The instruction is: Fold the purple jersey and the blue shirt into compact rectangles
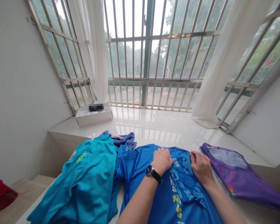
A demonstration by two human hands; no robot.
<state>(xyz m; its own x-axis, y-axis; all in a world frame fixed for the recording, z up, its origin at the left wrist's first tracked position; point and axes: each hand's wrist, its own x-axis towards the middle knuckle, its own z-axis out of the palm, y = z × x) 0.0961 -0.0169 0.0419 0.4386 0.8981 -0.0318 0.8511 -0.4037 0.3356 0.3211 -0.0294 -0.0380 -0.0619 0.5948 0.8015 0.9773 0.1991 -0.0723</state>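
Observation:
A blue T-shirt [143,174] with white and yellow lettering lies spread on the white ledge in front of me. Its right sleeve [185,177], with a light-blue wave pattern, is folded inward over the body. My left hand [162,160], with a black-strapped watch on the wrist, has its fingers curled onto the fabric near the collar end. At the shirt's right edge, my right hand [202,166] pinches the cloth by the fold. The fingertips of both hands are partly hidden.
Left of the shirt lies a teal shirt [88,180], with a navy garment [126,140] behind it. A folded purple garment [245,177] rests on the right. A white box [94,116] stands near the barred window [143,59]. Something red [2,194] is at lower left.

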